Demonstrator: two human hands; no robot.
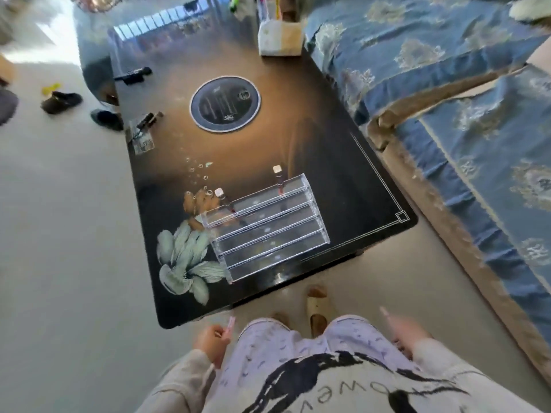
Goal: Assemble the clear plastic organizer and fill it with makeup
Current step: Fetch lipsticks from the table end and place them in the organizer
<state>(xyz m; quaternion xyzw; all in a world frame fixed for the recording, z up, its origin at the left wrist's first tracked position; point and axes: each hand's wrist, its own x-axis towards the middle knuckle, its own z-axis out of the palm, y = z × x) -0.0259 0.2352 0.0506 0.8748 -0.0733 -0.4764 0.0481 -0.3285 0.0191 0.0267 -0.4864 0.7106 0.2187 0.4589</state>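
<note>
One tube point(231, 324) is pinched by the left hand point(212, 341), nearer the organizer point(268, 231) ahead. Grip of the right hand point(404, 327) cannot be told.

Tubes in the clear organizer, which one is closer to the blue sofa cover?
The right-end tube in the back tier of the organizer, on the side toward the blue cover; the left-end tube stands at the opposite end.

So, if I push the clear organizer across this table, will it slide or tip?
The clear organizer looks like thin, stiff plastic, so it is probably light. On the glossy table it should slide easily rather than tip, since its stepped base is wide and low. The two tall tubes stand in the top tier, so a jolt may topple them.
</note>
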